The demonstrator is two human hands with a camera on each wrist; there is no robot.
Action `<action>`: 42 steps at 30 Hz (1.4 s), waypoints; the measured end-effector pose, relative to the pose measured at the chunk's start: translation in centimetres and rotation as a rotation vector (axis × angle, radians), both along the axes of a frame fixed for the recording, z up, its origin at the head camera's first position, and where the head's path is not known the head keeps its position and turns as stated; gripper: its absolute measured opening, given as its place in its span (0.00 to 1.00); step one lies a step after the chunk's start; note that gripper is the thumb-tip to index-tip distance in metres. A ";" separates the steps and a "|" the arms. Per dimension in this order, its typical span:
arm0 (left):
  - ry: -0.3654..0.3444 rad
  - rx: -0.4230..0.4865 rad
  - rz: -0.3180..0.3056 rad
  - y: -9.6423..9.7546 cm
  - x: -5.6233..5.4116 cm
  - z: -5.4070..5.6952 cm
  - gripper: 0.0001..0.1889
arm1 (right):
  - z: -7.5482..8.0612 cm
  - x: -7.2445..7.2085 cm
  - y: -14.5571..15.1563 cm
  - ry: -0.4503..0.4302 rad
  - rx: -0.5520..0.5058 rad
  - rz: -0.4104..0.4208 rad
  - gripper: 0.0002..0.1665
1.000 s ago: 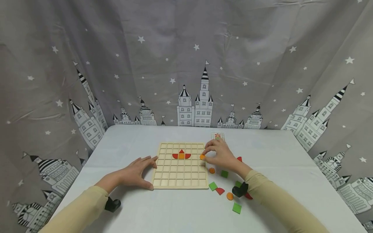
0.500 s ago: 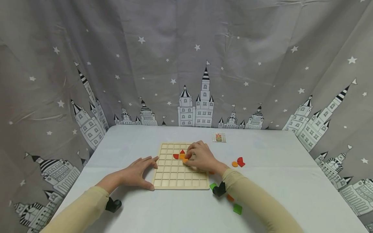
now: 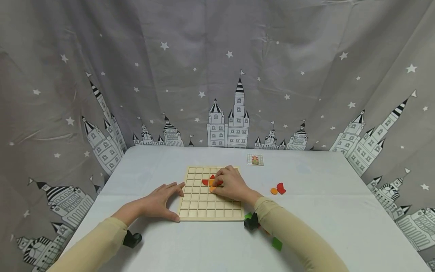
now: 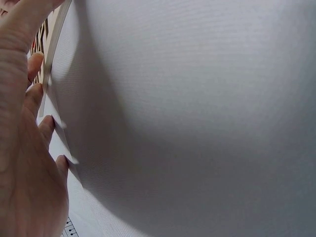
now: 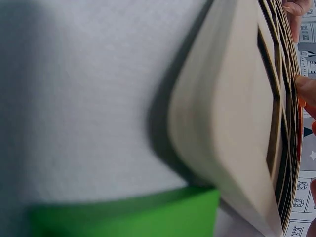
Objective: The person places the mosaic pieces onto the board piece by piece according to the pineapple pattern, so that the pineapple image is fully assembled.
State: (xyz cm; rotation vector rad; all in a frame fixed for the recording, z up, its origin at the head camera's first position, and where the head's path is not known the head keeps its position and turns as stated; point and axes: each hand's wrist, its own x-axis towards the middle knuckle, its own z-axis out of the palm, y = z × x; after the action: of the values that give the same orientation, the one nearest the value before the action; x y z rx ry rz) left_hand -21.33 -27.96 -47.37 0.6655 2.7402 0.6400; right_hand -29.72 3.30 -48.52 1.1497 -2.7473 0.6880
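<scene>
A pale wooden grid board (image 3: 211, 219) lies on the white table. My right hand (image 3: 232, 185) is over its upper middle, thumb and fingers pinching an orange disc (image 3: 212, 189) at the cell just below an orange square (image 3: 211, 182). Around that square sit a red triangle (image 3: 212, 176) above, a red quarter-circle (image 3: 205, 182) to the left and another on the right, partly covered by my fingers. My left hand (image 3: 158, 203) rests at the board's left side, fingers spread, thumb by the near corner. In the left wrist view its fingertips (image 4: 35, 90) lie along the board's edge.
A small pattern card (image 3: 255, 159) lies behind the board. To the right are an orange disc (image 3: 273, 191) and red pieces (image 3: 280, 188). Near my right forearm lies a green square (image 3: 276, 243); another green piece (image 5: 128, 217) is close to the board's corner, other pieces being partly hidden.
My right hand has moved left from the board's right edge to its middle, carrying the orange disc, which has since slid slightly left to below the orange square. My left hand stays put.
</scene>
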 end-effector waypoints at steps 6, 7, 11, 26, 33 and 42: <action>0.005 0.000 -0.002 0.0 0.0 0.0 0.39 | -0.2 -0.1 -0.1 0.003 0.007 -0.006 0.09; 0.007 0.001 -0.003 0.0 0.0 0.0 0.39 | -0.2 -0.1 -0.1 0.005 0.009 -0.006 0.09; 0.008 0.002 -0.004 0.0 0.0 0.0 0.39 | -0.3 -0.2 -0.1 0.004 0.010 -0.005 0.08; 0.003 0.010 -0.007 0.0 0.0 -0.1 0.40 | 2.1 -0.6 3.9 -0.129 -0.090 -0.065 0.12; 0.004 0.005 -0.004 0.0 0.0 -0.1 0.40 | 2.4 -0.9 8.9 -0.152 -0.106 -0.160 0.15; 0.010 0.014 -0.005 -0.1 -0.1 -0.2 0.40 | 2.1 -0.6 15.4 -0.170 -0.096 -0.232 0.16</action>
State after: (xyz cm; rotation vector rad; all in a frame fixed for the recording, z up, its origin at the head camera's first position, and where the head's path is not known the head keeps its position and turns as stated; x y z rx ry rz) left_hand -21.40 -28.08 -47.57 0.6807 2.7444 0.6577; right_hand -30.32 18.71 -46.44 0.7701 -2.8845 0.9121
